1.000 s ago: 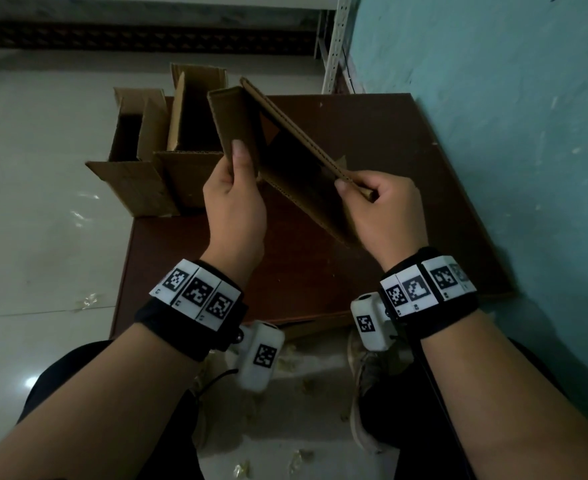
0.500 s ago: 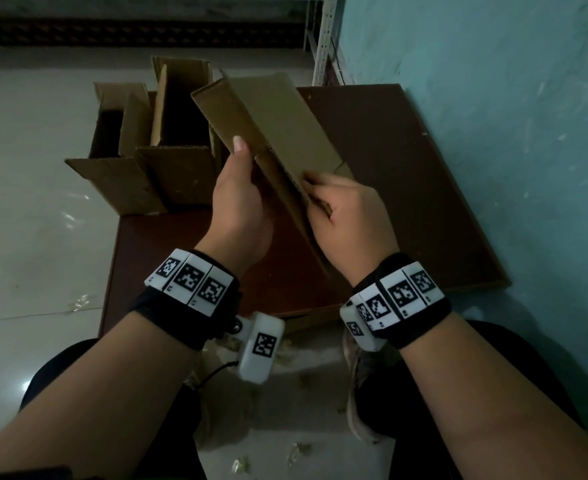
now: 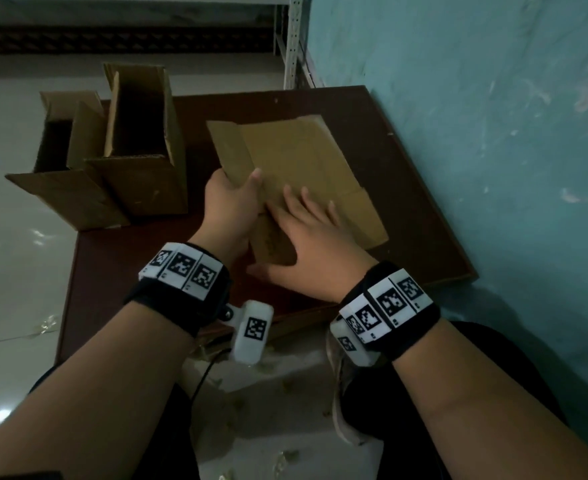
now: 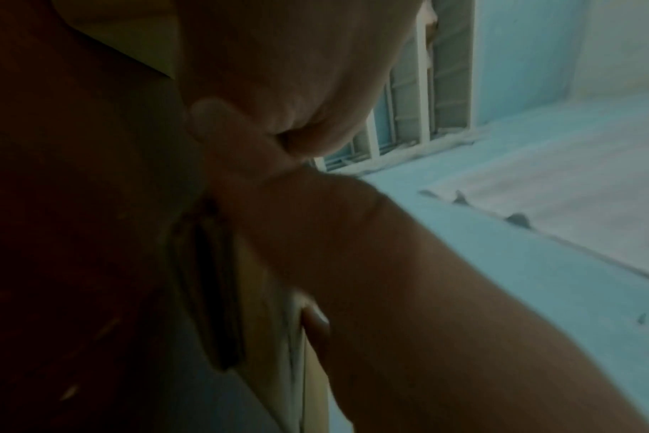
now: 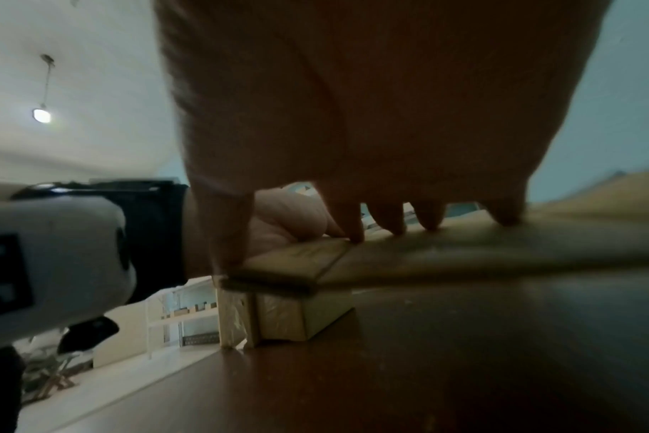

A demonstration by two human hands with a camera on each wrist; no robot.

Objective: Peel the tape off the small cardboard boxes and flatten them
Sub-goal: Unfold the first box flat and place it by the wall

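Note:
A flattened cardboard box (image 3: 306, 161) lies on the dark brown board (image 3: 400, 140). My left hand (image 3: 237, 195) grips its left edge, thumb on top and fingers curled underneath. My right hand (image 3: 306, 233) lies flat on the near part of the cardboard, fingers straight and spread, pressing down. In the right wrist view the fingertips (image 5: 430, 222) rest on the cardboard sheet (image 5: 482, 249), whose near left corner is slightly raised. The left wrist view is dark and shows only the cardboard's edge (image 4: 278, 337) against skin.
Two open upright boxes (image 3: 143, 143) (image 3: 60, 157) stand at the board's far left, partly over its edge. A teal wall (image 3: 493, 150) runs close along the right. A metal shelf post (image 3: 292, 43) stands behind. Tape scraps (image 3: 268, 368) litter the floor by my legs.
The box was held up in the air, half collapsed, between both hands. It now lies flat on the board. My right hand has let go of its edge and presses flat on top.

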